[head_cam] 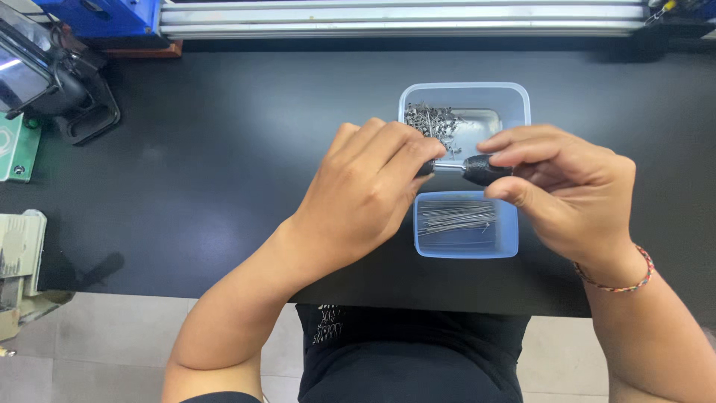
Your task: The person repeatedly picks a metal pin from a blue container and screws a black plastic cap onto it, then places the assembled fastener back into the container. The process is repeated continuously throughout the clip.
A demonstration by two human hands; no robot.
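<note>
My left hand [369, 186] and my right hand [567, 186] meet over two clear plastic trays on a black table [224, 149]. My right hand pinches a small black rounded piece [485, 170] between thumb and fingers. A thin metal pin [447, 169] sticks out of the piece toward my left hand, whose fingertips grip the pin's other end. Below the hands, the near tray [466, 225] holds several straight thin metal pins. The far tray [464, 112] holds a heap of small grey metal parts [432, 119].
A black-based device [67, 89] stands at the table's far left, with a green item [19, 145] beside it. A metal rail [403, 19] runs along the back edge. A beige object [22, 261] sits at the left, off the table.
</note>
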